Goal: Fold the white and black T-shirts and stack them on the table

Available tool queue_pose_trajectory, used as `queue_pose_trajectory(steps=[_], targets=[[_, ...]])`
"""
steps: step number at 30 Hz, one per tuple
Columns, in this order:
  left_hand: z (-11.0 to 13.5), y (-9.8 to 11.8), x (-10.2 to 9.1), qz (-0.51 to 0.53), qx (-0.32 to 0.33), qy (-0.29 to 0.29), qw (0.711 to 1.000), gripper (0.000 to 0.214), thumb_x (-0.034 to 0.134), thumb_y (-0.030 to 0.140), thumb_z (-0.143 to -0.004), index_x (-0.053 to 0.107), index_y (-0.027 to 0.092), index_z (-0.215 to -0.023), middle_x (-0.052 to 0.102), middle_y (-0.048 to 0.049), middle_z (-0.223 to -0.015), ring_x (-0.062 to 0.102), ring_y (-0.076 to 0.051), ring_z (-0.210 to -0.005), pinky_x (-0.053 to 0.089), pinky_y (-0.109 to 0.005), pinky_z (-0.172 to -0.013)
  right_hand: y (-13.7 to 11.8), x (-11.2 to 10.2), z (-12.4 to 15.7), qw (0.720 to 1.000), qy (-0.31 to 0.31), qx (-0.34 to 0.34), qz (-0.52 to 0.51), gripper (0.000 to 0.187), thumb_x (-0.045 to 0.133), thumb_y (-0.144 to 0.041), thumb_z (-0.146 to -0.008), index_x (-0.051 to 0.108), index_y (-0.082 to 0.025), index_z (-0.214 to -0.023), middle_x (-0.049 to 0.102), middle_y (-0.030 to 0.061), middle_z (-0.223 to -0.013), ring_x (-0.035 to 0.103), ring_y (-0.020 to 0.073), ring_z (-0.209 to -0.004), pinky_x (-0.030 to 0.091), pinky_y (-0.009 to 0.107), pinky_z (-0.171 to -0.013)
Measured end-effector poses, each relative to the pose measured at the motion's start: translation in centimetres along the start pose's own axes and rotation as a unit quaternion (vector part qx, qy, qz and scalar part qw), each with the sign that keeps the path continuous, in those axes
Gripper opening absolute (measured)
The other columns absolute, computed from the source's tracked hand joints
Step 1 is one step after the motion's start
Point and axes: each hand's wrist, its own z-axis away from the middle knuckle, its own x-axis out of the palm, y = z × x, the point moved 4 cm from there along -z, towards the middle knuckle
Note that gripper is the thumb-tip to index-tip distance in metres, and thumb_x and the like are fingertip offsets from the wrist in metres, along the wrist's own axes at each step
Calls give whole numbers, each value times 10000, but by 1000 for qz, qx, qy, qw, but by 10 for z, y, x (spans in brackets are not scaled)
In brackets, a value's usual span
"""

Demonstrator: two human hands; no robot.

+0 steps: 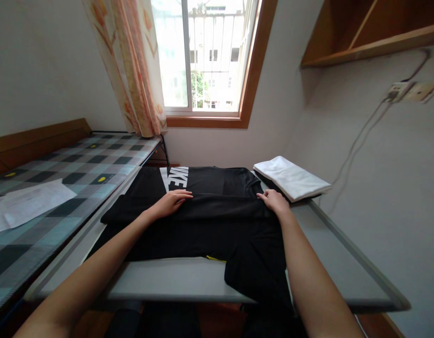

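A black T-shirt (210, 234) with white NIKE lettering lies sideways, partly folded lengthwise, across a light table. Its collar is on the right, and one sleeve hangs over the near edge. My left hand (171, 203) rests on the folded layer beside the lettering, fingers stretched out and lying flat. At the collar, my right hand (274, 202) has its fingers drawn together on the edge of the shirt's fold. A bit of yellow shows at the shirt's near edge.
Folded white cloth (290, 176) lies on a dark folded piece at the table's (344, 263) back right. A checked bed (107, 162) with white paper (34, 204) stands along the left. Behind are a curtain (135, 65) and window; a cable (358, 136) hangs down the right wall.
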Motion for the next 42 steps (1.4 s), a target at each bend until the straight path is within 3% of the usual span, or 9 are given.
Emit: queue_pose_trajectory(steps=[5,11,13,18,21,23,29,36,42], targets=[[-5,12,21,-71,-22,-56,996,481,376,451,-964,492,270,-1393,414,-37,-1501,327,-250,-1410,262,-478,-1153,-5,-5,4,1000,5,3,2,368,496,-548,-892,670,-224,-873,705,126,-983,657,292,-958,460,348,-738],[5,11,21,-130,-86,-97,983,567,332,580,-946,346,365,-1470,244,-9,-1577,175,-274,-1461,131,-526,-1171,-10,-7,11,1000,2,11,18,355,515,-543,-886,678,-228,-903,696,127,-998,650,299,-960,463,380,-765],[5,9,19,-126,-100,-95,982,598,331,603,-936,323,357,-1481,234,-12,-1580,165,-268,-1464,126,-514,-1174,-15,-11,14,999,37,2,35,345,513,-512,-897,686,-215,-908,683,139,-1021,634,306,-983,460,394,-788],[12,-13,5,-137,-207,-26,968,544,261,508,-978,379,300,-1466,312,-30,-1556,217,-268,-1452,172,-521,-1160,-48,-10,24,981,155,-112,30,414,402,-479,-954,679,-191,-1064,625,160,-1175,565,299,-1100,430,413,-898],[23,-36,-4,-165,-296,-10,941,568,292,521,-959,361,296,-1476,317,-44,-1554,217,-324,-1445,159,-597,-1137,-68,9,27,972,117,-202,3,483,349,-506,-969,606,-212,-1254,536,126,-1366,465,281,-1262,379,406,-1004],[29,-47,-5,-165,-327,-29,930,639,306,613,-921,330,319,-1488,286,-36,-1567,178,-360,-1449,138,-654,-1115,-72,24,26,975,72,-211,18,536,332,-528,-969,534,-218,-1358,436,114,-1474,371,286,-1353,313,424,-1072],[32,-51,-5,-163,-329,-41,929,752,286,724,-868,296,318,-1501,245,-36,-1581,128,-380,-1455,104,-703,-1093,-69,38,23,981,10,-185,51,602,321,-564,-962,422,-233,-1454,311,96,-1555,277,289,-1417,238,449,-1124],[26,-32,-10,-203,-260,39,943,675,328,646,-907,353,293,-1482,306,-44,-1560,172,-334,-1455,88,-608,-1150,-75,30,29,976,66,-200,51,567,262,-525,-986,521,-215,-1384,381,98,-1519,270,300,-1418,208,496,-1132],[23,-37,3,-171,-272,-31,947,675,309,664,-903,351,315,-1478,272,-49,-1573,173,-321,-1457,95,-622,-1136,-90,28,40,962,100,-247,50,585,242,-530,-987,491,-210,-1408,371,90,-1526,245,283,-1429,187,494,-1144]])
